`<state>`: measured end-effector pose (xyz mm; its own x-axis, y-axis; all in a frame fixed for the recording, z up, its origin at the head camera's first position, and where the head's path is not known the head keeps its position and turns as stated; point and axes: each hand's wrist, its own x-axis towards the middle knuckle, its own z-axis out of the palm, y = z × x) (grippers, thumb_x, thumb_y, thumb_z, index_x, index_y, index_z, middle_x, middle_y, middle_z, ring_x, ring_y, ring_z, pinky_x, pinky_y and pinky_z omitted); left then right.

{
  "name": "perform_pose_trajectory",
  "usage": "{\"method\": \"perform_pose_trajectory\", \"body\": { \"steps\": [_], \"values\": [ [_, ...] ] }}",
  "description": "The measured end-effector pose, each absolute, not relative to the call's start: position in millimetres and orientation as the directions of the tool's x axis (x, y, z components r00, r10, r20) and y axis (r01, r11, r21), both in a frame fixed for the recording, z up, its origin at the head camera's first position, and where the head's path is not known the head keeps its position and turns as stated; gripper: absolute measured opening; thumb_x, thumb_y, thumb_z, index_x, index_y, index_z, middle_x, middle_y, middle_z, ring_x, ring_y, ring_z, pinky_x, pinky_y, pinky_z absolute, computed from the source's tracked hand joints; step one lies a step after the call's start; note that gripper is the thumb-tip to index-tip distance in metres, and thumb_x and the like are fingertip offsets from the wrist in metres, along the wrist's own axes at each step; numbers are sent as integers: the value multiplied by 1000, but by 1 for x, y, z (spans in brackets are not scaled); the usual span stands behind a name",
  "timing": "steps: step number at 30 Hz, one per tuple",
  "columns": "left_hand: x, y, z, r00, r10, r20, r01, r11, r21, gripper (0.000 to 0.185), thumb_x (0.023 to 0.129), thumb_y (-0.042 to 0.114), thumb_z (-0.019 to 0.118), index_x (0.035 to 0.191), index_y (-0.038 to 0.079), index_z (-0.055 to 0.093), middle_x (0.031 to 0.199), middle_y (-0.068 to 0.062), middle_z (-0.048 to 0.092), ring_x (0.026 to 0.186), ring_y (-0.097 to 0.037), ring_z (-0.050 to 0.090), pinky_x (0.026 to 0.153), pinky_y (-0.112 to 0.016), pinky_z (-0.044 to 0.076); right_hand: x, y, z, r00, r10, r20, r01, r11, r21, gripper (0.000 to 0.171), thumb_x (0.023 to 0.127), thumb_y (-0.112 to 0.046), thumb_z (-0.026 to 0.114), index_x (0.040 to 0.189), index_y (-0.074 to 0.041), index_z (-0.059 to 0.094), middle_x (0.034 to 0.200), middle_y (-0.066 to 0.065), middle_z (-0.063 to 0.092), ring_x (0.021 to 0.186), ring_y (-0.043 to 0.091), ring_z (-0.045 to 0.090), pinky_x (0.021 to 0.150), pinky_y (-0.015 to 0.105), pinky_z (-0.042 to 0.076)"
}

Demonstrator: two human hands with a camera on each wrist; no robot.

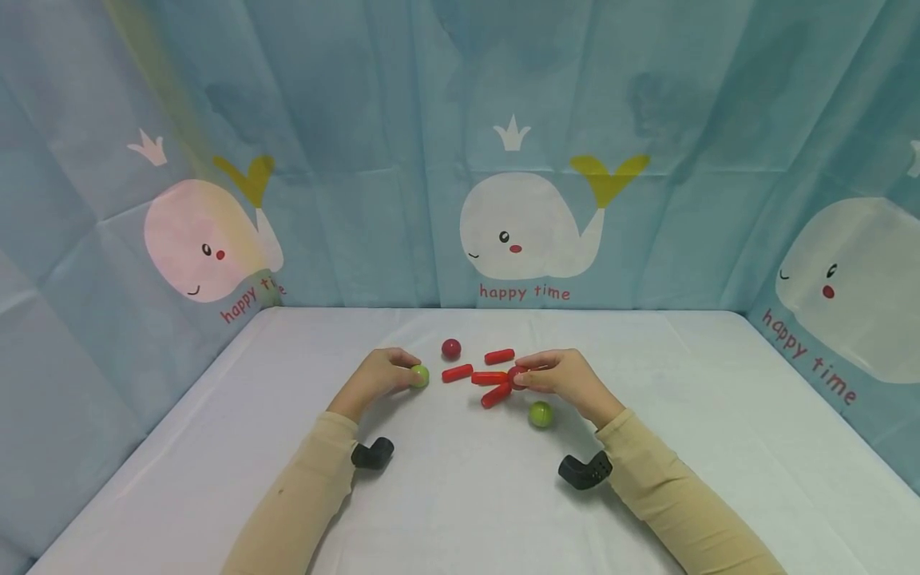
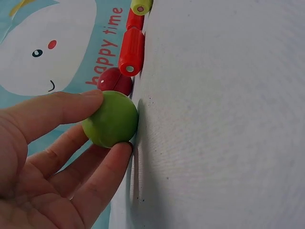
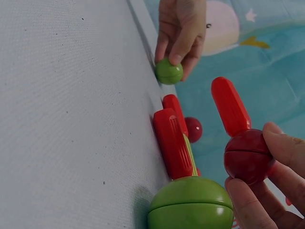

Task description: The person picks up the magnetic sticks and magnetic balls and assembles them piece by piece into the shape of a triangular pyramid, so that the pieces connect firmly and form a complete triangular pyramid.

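Note:
My left hand pinches a green ball between thumb and fingers, close over the white table. Past that ball in the left wrist view are a dark red ball and a red rod. My right hand holds another dark red ball by its side. A red rod with a rounded end sticks out from this ball, and both are raised off the table in the right wrist view. A second green ball lies just in front of the right hand.
Near the middle of the white table lie more red rods, one at the back and one nearer me. A loose dark red ball sits behind them. A blue whale-print curtain hangs past the table's far edge.

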<state>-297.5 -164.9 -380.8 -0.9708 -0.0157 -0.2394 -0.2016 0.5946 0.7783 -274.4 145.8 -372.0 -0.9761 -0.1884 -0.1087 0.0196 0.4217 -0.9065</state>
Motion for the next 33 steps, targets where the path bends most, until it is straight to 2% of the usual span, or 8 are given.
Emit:
{"method": "perform_pose_trajectory", "body": {
  "steps": [9,22,28,33],
  "values": [
    [-297,-165,-380,-975,-1,-222,-182,576,797,30,83,18,76,110,9,66,120,-12,65,102,-22,61,91,-35,52,-276,146,-370,-976,-183,-115,24,436,-900,42,86,-31,77,122,-9,71,120,9,71,104,18,65,94,38,55],
    [-295,-162,-377,-973,-10,-229,-192,583,789,31,83,18,77,108,7,62,116,-12,65,92,-19,64,83,-30,52,-275,146,-370,-976,-183,-116,27,430,-903,44,85,-31,78,123,-8,70,120,10,71,102,17,66,94,37,56],
    [-296,-160,-377,-974,8,-228,-186,548,816,36,84,16,76,117,7,65,120,-12,66,102,-21,64,91,-33,54,-274,146,-371,-975,-188,-117,30,411,-911,44,86,-28,78,123,-7,70,119,11,71,101,16,68,94,36,56],
    [-296,-161,-379,-970,13,-243,-195,555,809,41,83,20,76,122,9,68,127,-11,65,109,-24,63,101,-41,49,-274,147,-372,-975,-194,-109,20,414,-910,44,86,-30,77,123,-7,70,115,9,74,103,16,68,97,40,54]
  ]
}}
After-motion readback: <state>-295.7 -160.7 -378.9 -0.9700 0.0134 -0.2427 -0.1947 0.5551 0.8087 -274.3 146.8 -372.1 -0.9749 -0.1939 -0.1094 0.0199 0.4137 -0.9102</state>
